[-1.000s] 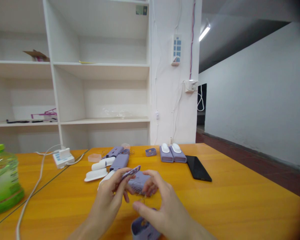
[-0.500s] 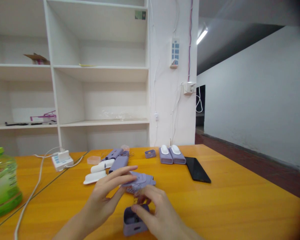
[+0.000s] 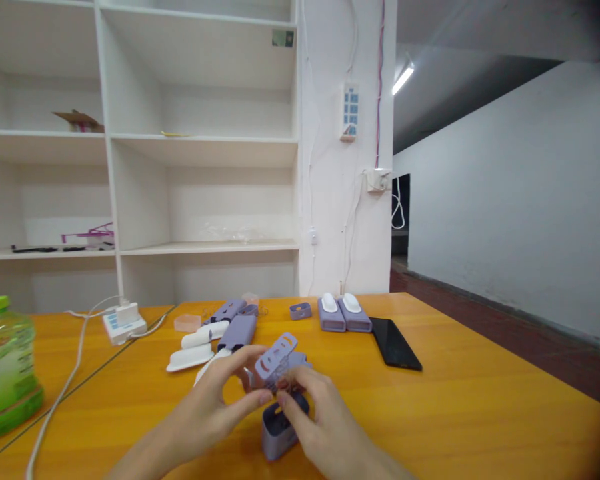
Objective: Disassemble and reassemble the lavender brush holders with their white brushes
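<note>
My left hand [image 3: 220, 390] is closed around a purple plastic plate with slots [image 3: 279, 355], which is tilted up between thumb and fingers. Close against it, the thumb and fingers of my right hand [image 3: 325, 407] are pinched together; what they hold is too small and hidden to make out. Just below the fingertips is an open purple box-shaped housing [image 3: 279, 433], tilted and partly covered by my right hand. Another purple part [image 3: 300, 360] shows behind the plate, mostly hidden.
Purple cases [image 3: 240, 330] and white oval covers [image 3: 190, 358] lie beyond my left hand. Farther back are a purple ring part [image 3: 300, 311] and two purple cases with white tops [image 3: 333, 317]. A black phone [image 3: 395, 343], power strip [image 3: 125, 323] and green-lidded jar [image 3: 7, 373] also stand or lie around.
The slotted plate has gone from lying nearly flat under my left fingers to tilted up in them. The open housing has shifted slightly right and turned. My right hand remains close by, pinched.
</note>
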A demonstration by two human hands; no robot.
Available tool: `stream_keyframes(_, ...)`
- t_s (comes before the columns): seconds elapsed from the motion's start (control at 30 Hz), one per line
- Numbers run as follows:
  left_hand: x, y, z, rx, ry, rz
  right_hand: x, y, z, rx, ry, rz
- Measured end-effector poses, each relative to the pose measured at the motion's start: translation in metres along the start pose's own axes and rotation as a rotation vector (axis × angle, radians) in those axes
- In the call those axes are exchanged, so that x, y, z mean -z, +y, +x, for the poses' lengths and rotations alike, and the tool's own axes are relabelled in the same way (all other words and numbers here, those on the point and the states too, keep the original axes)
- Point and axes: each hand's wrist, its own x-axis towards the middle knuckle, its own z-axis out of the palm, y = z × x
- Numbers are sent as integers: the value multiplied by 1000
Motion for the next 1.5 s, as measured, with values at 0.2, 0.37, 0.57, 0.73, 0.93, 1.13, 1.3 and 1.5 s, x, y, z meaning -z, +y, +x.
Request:
stream_keyframes(0.2, -18, -10, -5, -70, -17, 323, 50, -7, 13, -11, 23, -218)
stream_keyframes(0.37, -17, -36, 5, -111, -135, 553, 84, 25, 20, -169, -170, -536)
stream_keyframes(0.57, -26, -65, 15, -61, -251, 472, 102, 57, 23, -247, -314, -492)
stream_keyframes(0.73, -20, -67, 12, -13, -279, 389, 108, 67, 23, -262, -312, -478)
stream_keyframes(0.93, -13, -67, 9, -1, -293, 389, 106, 72, 23, -261, -270, -454)
stream_keyframes(1.13, -14, -71, 7, 5, -290, 381, 114, 74, 24, -266, -250, -432)
stream_keyframes(1.3, -15, -73, 6, 2, -282, 368, 121, 74, 25, -264, -225, -443)
stream_keyframes(1.5, -16, -76, 5, 1, -275, 353, 105, 79, 22, -222, -212, -476)
